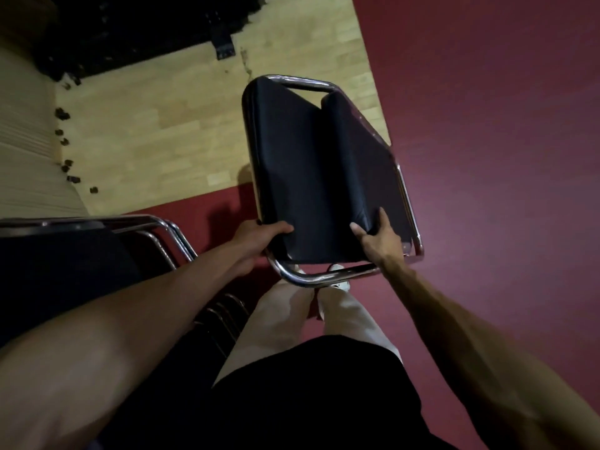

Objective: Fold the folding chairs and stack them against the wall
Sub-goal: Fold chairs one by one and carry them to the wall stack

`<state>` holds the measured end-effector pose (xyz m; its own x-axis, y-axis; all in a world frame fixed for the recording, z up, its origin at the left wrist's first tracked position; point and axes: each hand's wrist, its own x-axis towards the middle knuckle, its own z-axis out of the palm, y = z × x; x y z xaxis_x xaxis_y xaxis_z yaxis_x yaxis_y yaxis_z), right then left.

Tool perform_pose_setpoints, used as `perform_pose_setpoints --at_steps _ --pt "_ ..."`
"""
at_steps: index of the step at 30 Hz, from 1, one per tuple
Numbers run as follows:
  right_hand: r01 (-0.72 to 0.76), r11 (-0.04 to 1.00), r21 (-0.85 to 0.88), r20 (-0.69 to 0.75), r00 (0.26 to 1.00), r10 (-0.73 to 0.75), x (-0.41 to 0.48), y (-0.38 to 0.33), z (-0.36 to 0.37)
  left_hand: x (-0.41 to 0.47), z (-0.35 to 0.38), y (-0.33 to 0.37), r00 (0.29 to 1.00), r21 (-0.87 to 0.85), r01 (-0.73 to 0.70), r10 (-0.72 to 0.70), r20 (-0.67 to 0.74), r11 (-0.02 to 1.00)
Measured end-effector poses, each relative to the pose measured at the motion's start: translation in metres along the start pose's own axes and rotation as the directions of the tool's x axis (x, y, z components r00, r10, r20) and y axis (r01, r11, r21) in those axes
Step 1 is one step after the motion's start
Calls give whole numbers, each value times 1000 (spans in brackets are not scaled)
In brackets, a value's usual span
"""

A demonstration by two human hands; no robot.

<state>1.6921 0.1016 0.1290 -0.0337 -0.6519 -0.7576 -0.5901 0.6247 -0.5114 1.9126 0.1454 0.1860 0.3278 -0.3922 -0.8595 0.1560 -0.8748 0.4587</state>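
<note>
Both hands clamp the near end of the chair [308,177]. On my feed the left hand [259,238] curls round the left near corner, thumb lying on top of the black pad. The right hand [378,243] pinches the right near corner, thumb on the pad face and a finger running up its side edge.

The chair's two black pads lie close together, meeting along a crease down the middle, with the chrome frame ringing them. Its near chrome bar hangs just over my shoes [341,284]. Its far end reaches over the border where the red floor [487,157] meets the wood floor [162,125]. I cannot tell whether any part of it touches the ground.

To the right I have wide red floor. To the left it is tight: a stack [48,254] of black chairs with chrome tubes sits just beside my left forearm, near the held chair but apart from it. The ribbed wall [26,157] runs beyond the stack, and a black mat [130,34] edges the wood at the far side.

Both arms reach forward, nearly straight.
</note>
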Motion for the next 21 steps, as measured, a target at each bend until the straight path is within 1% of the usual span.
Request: perform_pose_setpoints --at_steps 2,4,6,11,14,17,21 --pt "4 1000 -8 -42 999 -4 -3 -4 11 -1 0 -7 999 -23 -29 28 -33 999" --pt "41 999 -21 -107 993 -43 -6 -10 29 1 -8 -9 994 -39 -73 69 -90 997" --pt "67 998 -3 -134 989 -67 -10 -15 47 7 -21 -5 987 -21 -110 107 -122 994" --pt "84 996 -5 -175 981 -83 -26 -25 101 18 -70 2 973 48 -212 216 -82 976" --pt "123 992 -35 -198 972 -127 -39 -33 149 25 -115 -14 964 30 -259 261 -58 965" --pt "115 988 -107 -177 975 -133 -50 -42 185 27 -156 -34 967 -3 -246 245 -64 969" --pt "178 966 -185 -127 971 -203 -60 -64 239 33 -222 -56 965 1 -236 234 -118 972"
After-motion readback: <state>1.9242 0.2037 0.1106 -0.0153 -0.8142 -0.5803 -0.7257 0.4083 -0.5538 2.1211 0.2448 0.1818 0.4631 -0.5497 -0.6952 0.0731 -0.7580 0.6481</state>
